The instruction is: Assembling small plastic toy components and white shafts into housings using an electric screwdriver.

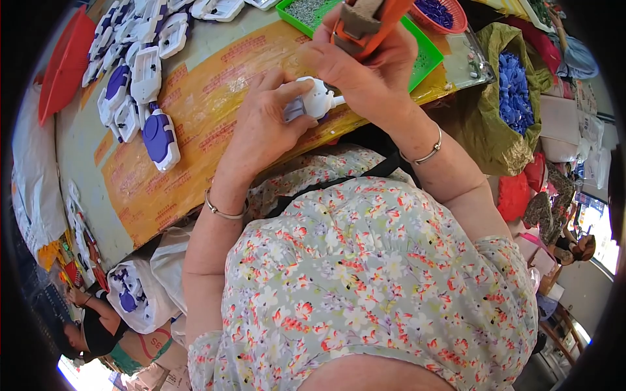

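My left hand (266,120) pinches a small white plastic part (318,99) with small dark holes, a translucent end and a short white stem pointing right. It is held just above the near edge of the table. My right hand (381,78) is closed around an orange tool (381,16) with a worn grey-brown face; its upper end is cut off by the picture's edge, so its kind is unclear. The right fingertips and the tool's lower end are close above the white part. Whether the tool touches it, I cannot tell.
The table is covered with yellow printed tape (163,176). White and purple plastic housings (145,75) are piled at the left. A green tray (427,55) of small metal pieces and a red basket (456,14) of blue pieces stand at the back. A sack (479,111) holds blue parts.
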Demonstrator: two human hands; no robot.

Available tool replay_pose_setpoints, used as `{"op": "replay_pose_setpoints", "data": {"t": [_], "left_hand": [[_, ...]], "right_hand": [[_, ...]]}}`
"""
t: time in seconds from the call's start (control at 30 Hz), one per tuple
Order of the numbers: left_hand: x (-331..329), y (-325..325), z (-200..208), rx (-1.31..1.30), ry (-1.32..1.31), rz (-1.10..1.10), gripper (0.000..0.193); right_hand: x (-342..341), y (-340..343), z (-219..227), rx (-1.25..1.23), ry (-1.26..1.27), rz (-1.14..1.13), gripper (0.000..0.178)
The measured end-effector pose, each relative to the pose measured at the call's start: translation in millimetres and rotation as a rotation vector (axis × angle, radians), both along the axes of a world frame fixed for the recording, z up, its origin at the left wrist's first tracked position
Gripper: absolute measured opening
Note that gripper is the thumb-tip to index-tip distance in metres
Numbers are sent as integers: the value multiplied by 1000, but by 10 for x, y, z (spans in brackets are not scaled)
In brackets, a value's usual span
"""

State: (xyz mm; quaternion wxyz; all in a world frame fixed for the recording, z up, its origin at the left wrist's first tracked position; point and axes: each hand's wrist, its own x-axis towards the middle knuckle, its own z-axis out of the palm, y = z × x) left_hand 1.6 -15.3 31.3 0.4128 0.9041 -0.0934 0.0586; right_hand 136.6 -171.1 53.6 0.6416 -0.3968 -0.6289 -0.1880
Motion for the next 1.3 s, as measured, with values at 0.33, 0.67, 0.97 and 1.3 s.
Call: {"op": "replay_pose_setpoints", "data": {"t": [0.33,0.67,0.97,1.3], "left_hand": [[-2,-53,2,20,-54,26,48],[-85,33,-53,138,-123,120,44],[-29,686,-69,298,-349,537,65],[-891,1195,-91,539,125,693,53]], "right_hand": [[-434,-14,25,-300,774,-269,37],[-547,-95,76,-76,973,61,27],[-523,-247,264,-111,763,-103,39],[-452,-424,232,-109,749,-173,28]]}}
